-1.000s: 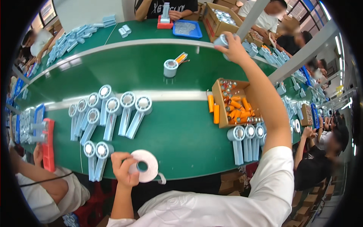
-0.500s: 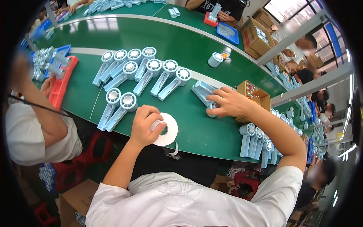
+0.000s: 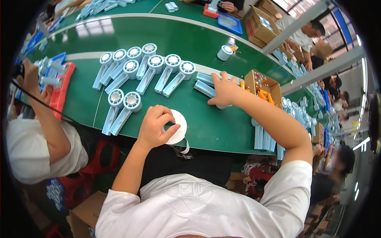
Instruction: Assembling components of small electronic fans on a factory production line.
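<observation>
My left hand [image 3: 156, 127] is closed on a roll of white tape [image 3: 179, 126] near the table's front edge, with its thumb and fingertips at the centre hole. A loose strip of tape [image 3: 185, 148] hangs from the roll. My right hand [image 3: 227, 90] reaches over light blue handheld-fan parts [image 3: 203, 85], its fingers spread across them and the thumb low at their near side. The palm hides part of these pieces. Several light blue fans with round heads [image 3: 172, 60] lie in rows left of centre, and two more [image 3: 132, 101] lie nearer to me.
Behind my right hand stands a cardboard box [image 3: 274, 88] of small orange and metallic parts. More fans [image 3: 264, 138] lie under my right forearm. One upright fan head [image 3: 224, 52] stands farther back. At the left, a co-worker's arm [image 3: 50, 131] is near a red tray [image 3: 63, 90].
The view has shifted slightly. My right hand has moved a little away from me, its fingers spreading, and the fan parts under it have turned slightly. My left hand stays on the tape roll.
</observation>
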### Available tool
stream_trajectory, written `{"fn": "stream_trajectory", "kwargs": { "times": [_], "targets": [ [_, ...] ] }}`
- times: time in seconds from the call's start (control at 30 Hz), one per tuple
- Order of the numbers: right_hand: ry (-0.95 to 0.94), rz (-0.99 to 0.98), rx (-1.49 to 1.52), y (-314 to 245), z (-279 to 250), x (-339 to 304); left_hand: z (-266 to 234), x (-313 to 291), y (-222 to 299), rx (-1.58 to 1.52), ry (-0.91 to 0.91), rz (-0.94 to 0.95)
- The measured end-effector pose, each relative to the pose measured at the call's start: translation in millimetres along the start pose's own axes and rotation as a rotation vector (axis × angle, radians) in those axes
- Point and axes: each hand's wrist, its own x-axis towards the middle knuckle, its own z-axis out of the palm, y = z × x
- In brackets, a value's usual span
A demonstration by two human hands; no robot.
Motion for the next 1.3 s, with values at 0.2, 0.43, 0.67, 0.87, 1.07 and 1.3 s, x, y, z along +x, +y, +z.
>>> {"fn": "stream_trajectory", "kwargs": {
  "times": [0.2, 0.43, 0.67, 0.87, 1.07, 1.3],
  "targets": [
    [0.053, -0.257, -0.075, 11, -6, 2, 6, -3, 7, -0.131, -0.078, -0.022],
    [0.289, -0.671, -0.283, 3, -16, 17, 21, 0, 24, -0.232, -0.162, -0.029],
    [0.868, 0.167, 0.122, 116, -1, -4, 24, -4, 24, -0.013, -0.136, 0.122],
    [0.487, 0.945, 0.535, 123, 14, 27, 30, -8, 21, 0.016, -0.119, 0.143],
    [0.636, 0.897, 0.764, 144, 24, 28, 31, -6, 25, 0.016, -0.059, 0.149],
    [0.546, 0.967, 0.770, 173, 22, 27, 29, -9, 23, 0.023, -0.028, 0.170]
  ]
}}
